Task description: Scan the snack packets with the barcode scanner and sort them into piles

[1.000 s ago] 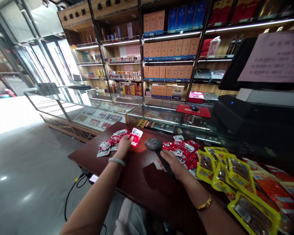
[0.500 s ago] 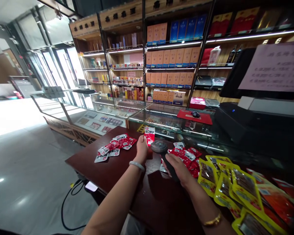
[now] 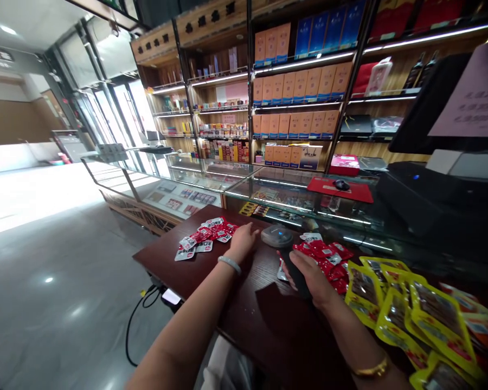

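My right hand [image 3: 313, 273] grips a black handheld barcode scanner [image 3: 277, 236], its head pointing left and a small blue light showing on top. Just right of the scanner lies a pile of small red-and-white snack packets [image 3: 323, 254]. At the right edge of another pile of similar packets [image 3: 205, 234] is my left hand [image 3: 244, 242], its back toward me and its fingers stretched out. No packet shows in that hand, though its underside is hidden. Both hands are over the dark wooden table [image 3: 264, 276].
Yellow snack bags [image 3: 398, 303] and an orange bag [image 3: 482, 327] lie at the right. Beyond the table stands a glass display counter [image 3: 276, 189] with a mouse [image 3: 341, 184] on a red mat [image 3: 360, 192]. A monitor [image 3: 423, 114] stands at the far right.
My left hand has moved toward the left pile, and the red-and-white snack packet it held upright is no longer visible in it. The right hand still holds the scanner. The view has turned left.
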